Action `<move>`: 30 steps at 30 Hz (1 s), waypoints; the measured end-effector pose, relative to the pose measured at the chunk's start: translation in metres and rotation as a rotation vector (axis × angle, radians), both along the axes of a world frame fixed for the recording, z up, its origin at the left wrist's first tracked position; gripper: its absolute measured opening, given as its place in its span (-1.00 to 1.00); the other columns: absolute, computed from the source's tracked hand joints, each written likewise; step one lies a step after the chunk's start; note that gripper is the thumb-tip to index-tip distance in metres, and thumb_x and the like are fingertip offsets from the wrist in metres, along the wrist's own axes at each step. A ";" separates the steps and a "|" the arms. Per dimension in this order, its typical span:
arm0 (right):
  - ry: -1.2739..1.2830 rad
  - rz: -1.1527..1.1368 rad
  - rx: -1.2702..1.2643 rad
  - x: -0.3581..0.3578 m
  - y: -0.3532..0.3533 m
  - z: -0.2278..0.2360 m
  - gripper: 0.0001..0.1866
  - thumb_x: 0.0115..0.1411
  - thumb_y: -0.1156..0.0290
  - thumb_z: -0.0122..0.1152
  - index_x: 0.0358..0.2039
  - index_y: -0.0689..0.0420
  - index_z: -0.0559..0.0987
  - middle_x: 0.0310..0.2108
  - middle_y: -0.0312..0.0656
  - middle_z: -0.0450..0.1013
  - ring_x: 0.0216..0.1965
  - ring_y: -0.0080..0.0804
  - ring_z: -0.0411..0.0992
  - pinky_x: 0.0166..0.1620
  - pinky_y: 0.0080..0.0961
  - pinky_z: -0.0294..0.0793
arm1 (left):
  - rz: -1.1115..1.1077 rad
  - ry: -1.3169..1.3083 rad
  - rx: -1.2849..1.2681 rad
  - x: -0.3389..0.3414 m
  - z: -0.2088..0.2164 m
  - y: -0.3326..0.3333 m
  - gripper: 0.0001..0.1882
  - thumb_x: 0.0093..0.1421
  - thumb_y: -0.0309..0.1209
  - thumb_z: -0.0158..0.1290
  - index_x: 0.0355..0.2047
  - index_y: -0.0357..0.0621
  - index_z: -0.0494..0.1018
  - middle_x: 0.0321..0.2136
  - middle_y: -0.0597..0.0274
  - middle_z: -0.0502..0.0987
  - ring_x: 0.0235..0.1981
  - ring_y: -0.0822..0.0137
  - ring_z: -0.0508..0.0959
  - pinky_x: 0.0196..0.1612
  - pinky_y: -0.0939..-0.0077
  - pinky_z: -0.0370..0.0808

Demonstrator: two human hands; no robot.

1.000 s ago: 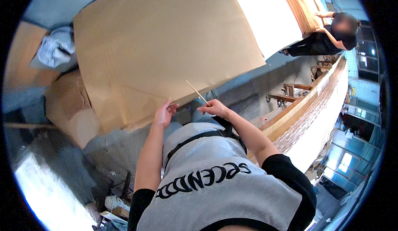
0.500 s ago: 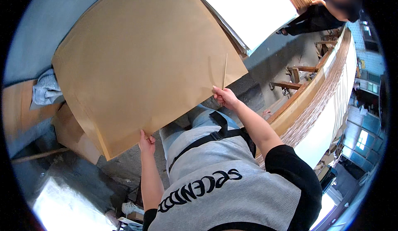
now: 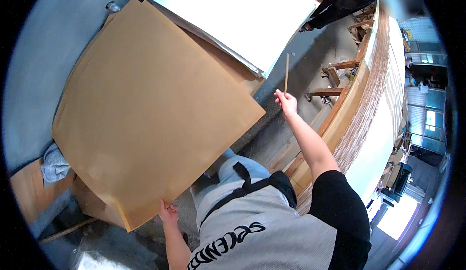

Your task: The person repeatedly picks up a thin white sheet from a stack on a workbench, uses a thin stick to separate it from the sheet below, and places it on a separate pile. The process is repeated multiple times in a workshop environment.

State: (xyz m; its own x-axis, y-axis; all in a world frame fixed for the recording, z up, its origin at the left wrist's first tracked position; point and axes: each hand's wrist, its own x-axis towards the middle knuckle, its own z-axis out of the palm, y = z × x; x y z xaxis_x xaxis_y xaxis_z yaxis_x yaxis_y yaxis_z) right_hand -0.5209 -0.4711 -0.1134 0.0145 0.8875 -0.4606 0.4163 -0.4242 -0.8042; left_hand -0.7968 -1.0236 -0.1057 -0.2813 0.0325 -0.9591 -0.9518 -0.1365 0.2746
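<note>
A large sheet of brown kraft paper [image 3: 155,110] covers much of the view, lying on a stack of similar sheets. At its near edge, close to the bottom corner, my left hand [image 3: 168,213] pinches the paper. Off to the right of the sheet, my right hand [image 3: 287,104] is closed around a thin wooden stick [image 3: 287,73] that points upward. This hand is apart from the paper. The far ends of the stacked sheets show as slightly offset edges.
Beyond the brown paper lies a stack of white sheets [image 3: 233,20]. A long wooden-framed stack [image 3: 361,105] of layered sheets runs along the right. A co-worker in black [image 3: 347,0] stands at the far right. A grey cloth [image 3: 55,163] rests at the left, by a wooden board [image 3: 29,190].
My right hand has moved off the paper to the right with the stick. The brown sheet and my left hand appear lower in view, and the view has shifted.
</note>
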 end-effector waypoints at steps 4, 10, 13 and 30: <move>-0.393 0.207 0.320 -0.015 0.063 -0.031 -0.79 -0.06 0.26 0.23 -0.48 0.13 0.57 -0.65 -0.32 0.41 -0.59 -0.58 0.33 -0.49 -0.61 0.28 | -0.030 0.014 -0.066 -0.003 0.009 0.009 -0.75 0.12 -0.13 -0.06 -0.33 -0.01 0.32 -0.65 0.33 0.35 -0.76 0.45 0.25 -0.69 0.58 0.16; -0.848 0.516 0.451 -0.052 0.092 -0.059 -0.88 -0.09 0.34 0.18 -0.56 0.11 0.55 -0.47 -0.08 0.39 -0.37 -0.16 0.39 -0.30 -0.33 0.35 | -0.080 0.000 -0.145 -0.008 0.028 0.015 -0.75 0.11 -0.11 -0.06 -0.35 0.01 0.33 -0.63 0.36 0.40 -0.77 0.44 0.27 -0.69 0.58 0.18; -0.888 0.491 0.417 -0.047 0.107 -0.072 -0.86 -0.07 0.31 0.15 -0.54 0.09 0.55 -0.44 -0.08 0.40 -0.34 -0.15 0.39 -0.28 -0.31 0.35 | -0.080 0.005 -0.167 -0.008 0.032 0.015 -0.72 0.10 -0.10 -0.05 -0.35 -0.01 0.33 -0.64 0.34 0.39 -0.77 0.43 0.29 -0.68 0.57 0.19; -0.416 0.443 0.199 -0.056 0.150 0.018 -0.73 -0.18 0.29 0.34 -0.57 0.23 0.54 -0.64 -0.34 0.39 -0.54 -0.62 0.31 -0.41 -0.64 0.29 | -0.098 0.076 -0.122 -0.003 0.031 0.019 -0.70 0.10 -0.11 -0.04 -0.29 -0.02 0.29 -0.65 0.26 0.34 -0.75 0.36 0.29 -0.70 0.53 0.19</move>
